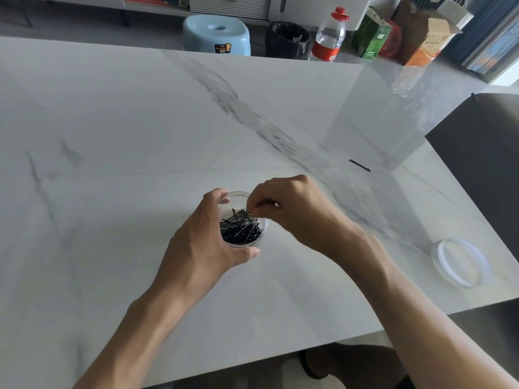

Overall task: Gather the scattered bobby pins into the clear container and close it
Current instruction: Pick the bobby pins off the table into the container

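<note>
Our left hand (pixel 202 242) cups the clear container (pixel 243 220) of bobby pins (pixel 240 227). Our right hand (pixel 289 206) pinches one pin above it. Lid (pixel 460 262) and a stray bobby pin (pixel 360 165) lie apart on the surface (pixel 126 122).

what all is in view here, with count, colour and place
clear round plastic container: one, table centre, lid off
black metal bobby pins: a pile, uncounted, inside container
loose black bobby pin: one, table, right of centre
clear round plastic lid: one, table's right edge
white marble table: one
pale blue plastic stool: one, beyond table
black bin: one, beside stool
red-capped clear bottle: one, beside bin
left hand: around container
right hand: pinching a pin over container
</note>
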`<state>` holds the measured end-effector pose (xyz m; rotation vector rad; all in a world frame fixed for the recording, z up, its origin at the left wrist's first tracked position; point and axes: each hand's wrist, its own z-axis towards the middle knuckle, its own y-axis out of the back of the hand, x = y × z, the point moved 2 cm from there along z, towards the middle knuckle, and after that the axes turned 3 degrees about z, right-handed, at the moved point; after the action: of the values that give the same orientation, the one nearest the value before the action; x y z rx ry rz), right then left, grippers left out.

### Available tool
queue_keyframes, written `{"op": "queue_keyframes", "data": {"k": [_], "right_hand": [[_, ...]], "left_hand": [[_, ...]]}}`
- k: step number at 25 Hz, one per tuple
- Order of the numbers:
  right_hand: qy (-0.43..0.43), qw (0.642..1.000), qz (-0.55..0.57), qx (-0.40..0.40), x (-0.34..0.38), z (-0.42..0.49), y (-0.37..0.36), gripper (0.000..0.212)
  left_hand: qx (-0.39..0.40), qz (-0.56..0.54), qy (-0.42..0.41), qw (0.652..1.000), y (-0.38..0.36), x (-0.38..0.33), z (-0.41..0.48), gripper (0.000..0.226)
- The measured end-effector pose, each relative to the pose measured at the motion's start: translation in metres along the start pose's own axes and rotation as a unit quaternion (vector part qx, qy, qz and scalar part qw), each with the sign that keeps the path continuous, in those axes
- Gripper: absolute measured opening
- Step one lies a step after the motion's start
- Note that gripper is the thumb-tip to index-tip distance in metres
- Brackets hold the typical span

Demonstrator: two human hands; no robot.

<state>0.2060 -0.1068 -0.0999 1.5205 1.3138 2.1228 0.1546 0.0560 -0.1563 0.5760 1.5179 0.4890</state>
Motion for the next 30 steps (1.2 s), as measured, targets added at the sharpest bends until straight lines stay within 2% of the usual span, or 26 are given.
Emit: {"op": "queue_keyframes", "data": {"k": [3, 5, 8, 10, 14, 17, 20, 24, 26, 28, 30], "right_hand": [[0.037, 0.999, -0.002, 0.014, 0.004, 0.001, -0.007, 0.008], [0.029, 0.996, 0.033, -0.075, -0.006, 0.004, 0.004, 0.007], [-0.095, 0.961, 0.056, -0.253, -0.047, 0.000, 0.019, 0.011], [-0.210, 0.925, 0.049, -0.313, -0.088, -0.004, 0.026, 0.013], [-0.360, 0.877, -0.042, -0.317, -0.165, -0.002, 0.065, 0.028], [-0.409, 0.866, -0.089, -0.273, -0.191, 0.007, 0.081, 0.030], [-0.399, 0.873, -0.135, -0.247, -0.193, 0.012, 0.080, 0.016], [-0.386, 0.874, -0.228, -0.186, -0.176, -0.004, 0.072, 0.015], [-0.328, 0.895, -0.250, -0.168, -0.151, -0.011, 0.063, 0.014], [-0.242, 0.945, -0.139, -0.168, -0.111, -0.012, 0.051, 0.015], [-0.125, 0.985, -0.032, -0.117, -0.054, -0.008, 0.039, 0.017]], "left_hand": [[-0.001, 0.000, -0.001, 1.000, 0.000, -0.001, 0.002, 0.087], [-0.004, -0.008, -0.004, 1.000, 0.001, -0.002, 0.001, 0.087], [-0.004, 0.004, -0.013, 1.000, 0.000, -0.004, 0.002, 0.089], [-0.008, 0.016, -0.018, 1.000, 0.000, -0.005, 0.004, 0.090], [-0.012, 0.023, -0.021, 0.999, -0.002, -0.007, 0.006, 0.090], [-0.010, 0.020, -0.016, 1.000, -0.003, -0.006, 0.006, 0.090], [-0.008, 0.021, -0.018, 1.000, -0.004, -0.004, 0.007, 0.091], [-0.011, 0.015, -0.027, 0.999, -0.004, -0.004, 0.005, 0.091], [-0.013, 0.005, -0.033, 0.999, -0.004, -0.004, 0.005, 0.092], [-0.015, -0.009, -0.036, 0.999, -0.005, -0.003, 0.003, 0.093], [-0.014, -0.023, -0.039, 0.999, -0.006, -0.003, 0.001, 0.091]]}}
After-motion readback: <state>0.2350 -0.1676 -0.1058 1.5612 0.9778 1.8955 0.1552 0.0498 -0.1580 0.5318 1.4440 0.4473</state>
